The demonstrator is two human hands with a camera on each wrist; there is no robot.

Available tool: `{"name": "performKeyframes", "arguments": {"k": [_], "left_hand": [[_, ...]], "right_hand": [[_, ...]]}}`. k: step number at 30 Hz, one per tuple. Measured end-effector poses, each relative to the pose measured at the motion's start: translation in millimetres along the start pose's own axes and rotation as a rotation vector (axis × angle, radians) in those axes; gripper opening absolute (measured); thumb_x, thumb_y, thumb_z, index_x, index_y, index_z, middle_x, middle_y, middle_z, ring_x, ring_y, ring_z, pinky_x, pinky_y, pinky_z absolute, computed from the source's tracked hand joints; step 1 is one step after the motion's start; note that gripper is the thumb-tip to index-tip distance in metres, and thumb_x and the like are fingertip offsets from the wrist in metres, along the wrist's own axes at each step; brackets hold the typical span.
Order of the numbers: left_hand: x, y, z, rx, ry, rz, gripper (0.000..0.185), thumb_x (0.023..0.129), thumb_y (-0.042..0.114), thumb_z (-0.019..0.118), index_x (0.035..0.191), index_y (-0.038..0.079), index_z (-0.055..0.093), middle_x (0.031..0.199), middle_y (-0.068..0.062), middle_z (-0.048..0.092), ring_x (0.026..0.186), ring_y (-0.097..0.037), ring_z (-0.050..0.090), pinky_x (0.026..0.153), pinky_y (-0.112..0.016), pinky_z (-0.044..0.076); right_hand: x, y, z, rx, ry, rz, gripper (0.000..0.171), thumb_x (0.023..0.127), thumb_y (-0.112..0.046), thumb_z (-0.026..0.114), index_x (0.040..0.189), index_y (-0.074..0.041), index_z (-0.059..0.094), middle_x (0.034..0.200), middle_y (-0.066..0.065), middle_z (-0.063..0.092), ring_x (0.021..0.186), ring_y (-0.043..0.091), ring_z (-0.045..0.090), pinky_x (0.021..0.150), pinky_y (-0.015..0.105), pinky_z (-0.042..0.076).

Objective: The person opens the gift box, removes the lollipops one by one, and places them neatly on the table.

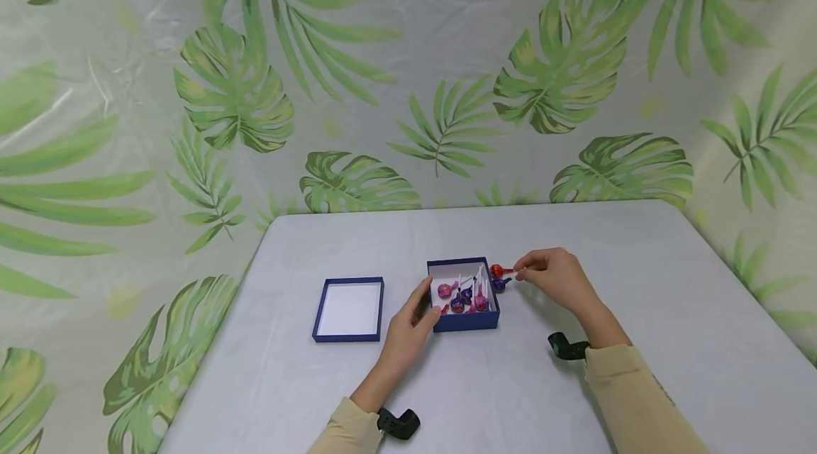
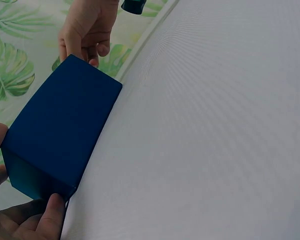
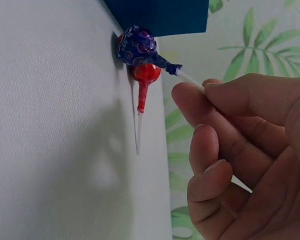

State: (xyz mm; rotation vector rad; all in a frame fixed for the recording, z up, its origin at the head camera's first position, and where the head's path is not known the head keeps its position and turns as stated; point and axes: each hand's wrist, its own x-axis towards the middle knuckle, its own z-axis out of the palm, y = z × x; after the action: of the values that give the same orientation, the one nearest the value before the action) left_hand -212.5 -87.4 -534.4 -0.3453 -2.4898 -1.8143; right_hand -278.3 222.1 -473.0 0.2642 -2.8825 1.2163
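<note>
White table (image 1: 638, 340), rounded far corners, matte top, soft even light with faint shadows. Behind and to both sides hangs a pale glossy backdrop (image 1: 408, 71) printed with green tropical leaves: monstera, palm fronds. Backdrop creased, catching glare upper left. It wraps round the table's left and right edges and drops below the tabletop. No window or floor in view.

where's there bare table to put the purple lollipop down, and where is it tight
Bare table lies right of the right hand, and along the far edge behind the blue box. Between the box lid and the left hand runs a narrower strip. It is crowded beside the box, where the red lollipop and purple lollipop lie close.
</note>
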Motion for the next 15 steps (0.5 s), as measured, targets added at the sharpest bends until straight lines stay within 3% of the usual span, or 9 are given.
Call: {"name": "performKeyframes", "arguments": {"k": [15], "left_hand": [[0.5,-0.2,0.3,0.002,-0.001,0.003,0.058,0.103,0.031,0.059,0.157,0.026,0.039,0.158,0.007,0.037,0.145,-0.016,0.033,0.117,-0.036,0.032]], "right_hand": [[4,17,-4,-0.078,-0.033,0.021,0.010,0.094,-0.014,0.071,0.101,-0.013,0.078,0.097,0.005,0.073,0.083,0.021,0.062,0.069,0.035,0.052]]}}
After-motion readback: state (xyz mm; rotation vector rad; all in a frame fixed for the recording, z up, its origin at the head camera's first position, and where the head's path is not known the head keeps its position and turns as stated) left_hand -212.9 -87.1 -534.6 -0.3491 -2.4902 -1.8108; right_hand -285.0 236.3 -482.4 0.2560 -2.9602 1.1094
